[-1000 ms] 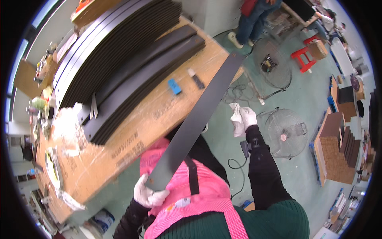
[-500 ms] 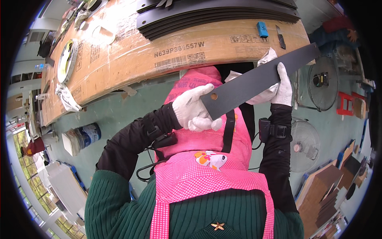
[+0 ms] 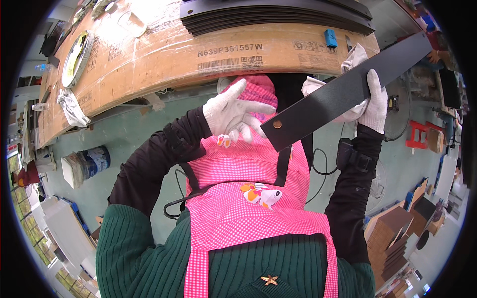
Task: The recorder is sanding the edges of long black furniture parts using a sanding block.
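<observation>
A long dark grey flat strip (image 3: pixel 330 102) with a round hole at its near left end slants up to the right in front of me. My right hand (image 3: pixel 376 102), in a white glove, grips it past the middle, thumb on its upper face. A white cloth (image 3: pixel 354 58) is bunched behind the strip on that side and shows along both its edges. Off the strip's left end, my left hand (image 3: pixel 236 111), also gloved in white, holds nothing; its fingers are spread apart.
On the cardboard-covered table (image 3: pixel 164 64) lie a stack of dark strips (image 3: pixel 278 19), a blue block (image 3: pixel 330 38) and a round roll (image 3: pixel 78 59). A white rag (image 3: pixel 73 107) hangs over its edge. Buckets (image 3: pixel 85 165) stand on the floor at left, a red stool (image 3: pixel 417 134) at right.
My left hand has let go of the strip's end and opened, moving left. My right hand has carried the strip and cloth to the right.
</observation>
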`<state>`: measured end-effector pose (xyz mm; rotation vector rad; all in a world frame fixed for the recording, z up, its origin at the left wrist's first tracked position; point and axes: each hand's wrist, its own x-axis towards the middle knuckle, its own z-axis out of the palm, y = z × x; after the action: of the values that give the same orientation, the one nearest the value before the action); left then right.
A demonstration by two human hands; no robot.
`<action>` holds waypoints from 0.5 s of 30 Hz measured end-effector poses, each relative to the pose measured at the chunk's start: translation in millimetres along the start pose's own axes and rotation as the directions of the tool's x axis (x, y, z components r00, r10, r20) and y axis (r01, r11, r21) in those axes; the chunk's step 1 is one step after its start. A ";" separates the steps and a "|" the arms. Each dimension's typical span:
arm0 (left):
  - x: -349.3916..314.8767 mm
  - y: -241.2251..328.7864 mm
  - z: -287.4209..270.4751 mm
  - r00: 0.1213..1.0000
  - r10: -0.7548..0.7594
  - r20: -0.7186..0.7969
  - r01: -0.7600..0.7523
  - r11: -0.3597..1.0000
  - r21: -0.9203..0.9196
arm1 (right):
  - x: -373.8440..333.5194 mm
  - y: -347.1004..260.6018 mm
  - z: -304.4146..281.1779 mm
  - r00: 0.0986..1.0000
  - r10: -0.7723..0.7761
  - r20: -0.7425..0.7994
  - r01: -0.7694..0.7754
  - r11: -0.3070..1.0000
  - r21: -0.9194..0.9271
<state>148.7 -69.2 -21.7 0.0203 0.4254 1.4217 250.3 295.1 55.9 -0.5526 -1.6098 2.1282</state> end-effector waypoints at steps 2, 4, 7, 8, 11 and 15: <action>-1.8 2.8 -2.7 0.998 0.059 0.006 -0.059 0.998 -0.001 | 0.0 -8.9 13.1 0.997 -0.005 0.071 0.009 0.999 -0.050; -1.6 12.2 3.0 0.944 0.239 -0.226 -0.147 0.921 0.362 | -0.5 -21.2 26.2 0.990 -0.020 0.143 0.034 0.995 -0.095; 0.3 30.4 30.7 0.848 0.508 -0.152 -0.353 0.755 0.552 | -3.0 -47.0 43.3 0.917 0.007 0.398 0.125 0.944 -0.305; 2.6 36.5 42.3 0.752 0.653 -0.092 -0.460 0.620 0.636 | -2.6 -57.1 43.9 0.886 0.123 0.447 0.079 0.910 -0.407; 7.1 52.5 70.5 0.636 0.767 0.088 -0.650 0.471 0.596 | -4.2 -76.9 74.0 0.668 0.213 0.713 0.271 0.823 -0.500; 12.0 50.5 81.2 0.456 0.878 0.145 -0.887 0.435 0.156 | -15.7 -26.7 65.6 0.379 0.497 0.781 0.316 0.723 -0.614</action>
<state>125.9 -30.3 63.5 0.5324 0.5652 2.4329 230.2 240.5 99.3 0.6382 -3.1570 1.8604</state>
